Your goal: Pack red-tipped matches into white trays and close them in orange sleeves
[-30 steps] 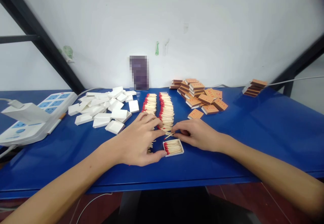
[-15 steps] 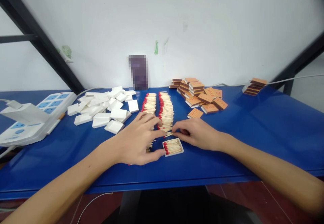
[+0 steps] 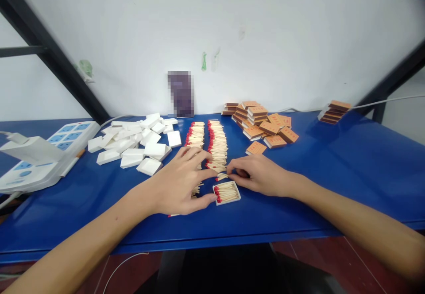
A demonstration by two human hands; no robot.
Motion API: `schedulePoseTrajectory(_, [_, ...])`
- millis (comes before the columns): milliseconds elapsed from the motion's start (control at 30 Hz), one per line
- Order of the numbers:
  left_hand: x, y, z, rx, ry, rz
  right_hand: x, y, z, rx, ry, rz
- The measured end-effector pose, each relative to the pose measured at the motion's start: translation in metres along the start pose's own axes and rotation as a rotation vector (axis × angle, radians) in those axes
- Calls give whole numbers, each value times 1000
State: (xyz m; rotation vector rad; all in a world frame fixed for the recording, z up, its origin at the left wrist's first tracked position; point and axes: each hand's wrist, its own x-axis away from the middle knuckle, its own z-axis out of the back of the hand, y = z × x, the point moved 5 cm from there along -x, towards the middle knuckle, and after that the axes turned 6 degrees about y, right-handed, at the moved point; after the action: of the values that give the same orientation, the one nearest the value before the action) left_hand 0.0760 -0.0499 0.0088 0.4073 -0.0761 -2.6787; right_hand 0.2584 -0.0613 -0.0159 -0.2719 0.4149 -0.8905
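Small red-tipped matches (image 3: pixel 222 177) are pinched between the thumb and fingers of my right hand (image 3: pixel 255 175), just above a white matchbox tray (image 3: pixel 229 203). That tray lies on the table with a layer of matches in it, heads to the left. My left hand (image 3: pixel 181 179) has its fingers apart; its thumb tip is at the tray's left edge and its index finger reaches close to the pinched matches. Beyond the hands run two long rows of matches, a right row (image 3: pixel 218 141) and a left row (image 3: pixel 195 134) partly hidden by my left hand.
White empty trays (image 3: pixel 128 137) are heaped on the left, beside a power strip (image 3: pixel 71 141). Orange matchbox sleeves (image 3: pixel 270 128) are piled at the back right, with a small stack (image 3: pixel 335 110) farther right. A blurred dark rectangle (image 3: pixel 182 94) stands against the wall.
My right hand has shifted very slightly with the matches in its pinch. The left hand stays almost where it was, and the tray has not moved.
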Motion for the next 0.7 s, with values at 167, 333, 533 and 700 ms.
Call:
schedulePoseTrajectory(167, [0,1,0,12,6,-9,0,2,0,3,-15,-34])
schedulePoseTrajectory(333, [0,1,-1,40,4,-17,1,3,-1,0,-1,-30])
schedulePoseTrajectory(533, [1,1,-3,43,14,-19,1,1,-2,-17,-12,2])
schedulePoseTrajectory(700, [1,2,-1,56,26,-27,0,0,-2,-13,-22,34])
